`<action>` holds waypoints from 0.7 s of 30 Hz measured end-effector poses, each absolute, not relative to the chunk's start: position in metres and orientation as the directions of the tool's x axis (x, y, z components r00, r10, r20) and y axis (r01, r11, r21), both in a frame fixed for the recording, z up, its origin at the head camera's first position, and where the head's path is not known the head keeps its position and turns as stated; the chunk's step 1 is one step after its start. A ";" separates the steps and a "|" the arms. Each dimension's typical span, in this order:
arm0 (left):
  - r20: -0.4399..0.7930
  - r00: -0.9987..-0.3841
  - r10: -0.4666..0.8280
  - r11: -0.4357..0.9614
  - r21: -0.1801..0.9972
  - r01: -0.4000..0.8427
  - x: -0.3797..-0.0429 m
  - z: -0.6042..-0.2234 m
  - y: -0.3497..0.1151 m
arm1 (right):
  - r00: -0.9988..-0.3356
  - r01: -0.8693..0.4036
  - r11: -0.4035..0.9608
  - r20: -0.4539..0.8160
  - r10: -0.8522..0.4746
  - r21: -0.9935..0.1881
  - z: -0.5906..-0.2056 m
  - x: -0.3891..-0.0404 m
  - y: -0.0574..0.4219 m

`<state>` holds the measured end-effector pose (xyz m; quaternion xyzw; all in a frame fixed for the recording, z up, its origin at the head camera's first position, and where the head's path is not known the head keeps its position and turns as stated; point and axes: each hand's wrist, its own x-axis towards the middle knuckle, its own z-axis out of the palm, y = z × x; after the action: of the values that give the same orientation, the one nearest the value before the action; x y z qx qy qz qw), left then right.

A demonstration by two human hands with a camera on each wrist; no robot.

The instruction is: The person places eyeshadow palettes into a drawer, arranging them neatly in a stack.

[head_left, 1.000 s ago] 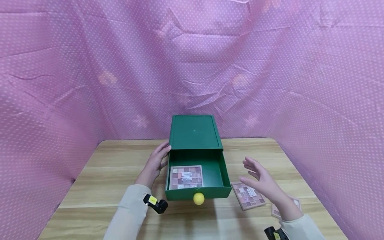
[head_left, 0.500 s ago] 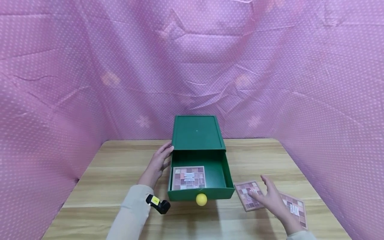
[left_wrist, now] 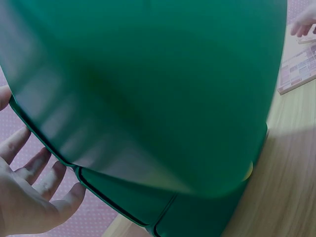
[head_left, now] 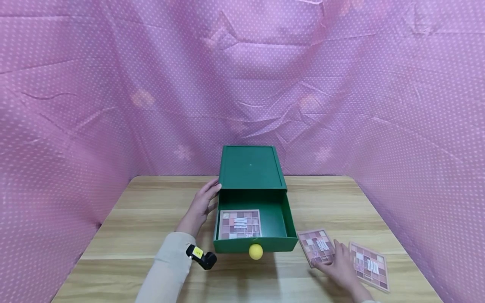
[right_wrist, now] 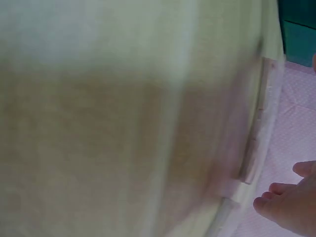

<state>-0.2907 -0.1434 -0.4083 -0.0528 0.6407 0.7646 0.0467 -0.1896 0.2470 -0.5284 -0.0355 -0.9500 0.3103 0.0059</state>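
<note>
A green drawer box (head_left: 251, 166) stands on the table with its drawer (head_left: 273, 219) pulled out. A yellow ball knob (head_left: 255, 251) is on the drawer front. One eyeshadow palette (head_left: 240, 224) lies inside, on the left. My left hand (head_left: 197, 207) rests its fingers against the box's left side; the left wrist view shows the fingertips along the green edge. My right hand (head_left: 339, 267) is at a second palette (head_left: 315, 244) right of the drawer, thumb and fingers spread about its near right corner. Whether they touch it cannot be told. A third palette (head_left: 370, 266) lies further right.
The wooden table (head_left: 151, 219) has a rounded back edge. Pink dotted cloth (head_left: 189, 105) hangs behind it and along both sides. The pulled-out drawer juts towards the front of the table.
My right hand has come down and towards me, from beside the drawer to the second palette. My left hand stays against the box. The view has shifted slightly.
</note>
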 end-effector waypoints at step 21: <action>-0.147 -0.989 0.003 -0.179 0.973 -0.145 -0.290 -0.408 -0.144 | -0.988 0.150 0.825 -0.042 0.151 -0.545 -0.554 -0.191 0.237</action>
<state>-0.2901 -0.1445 -0.4083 -0.0555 0.6389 0.7658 0.0484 -0.1909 0.2368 -0.5542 -0.0788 -0.9553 0.2849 0.0015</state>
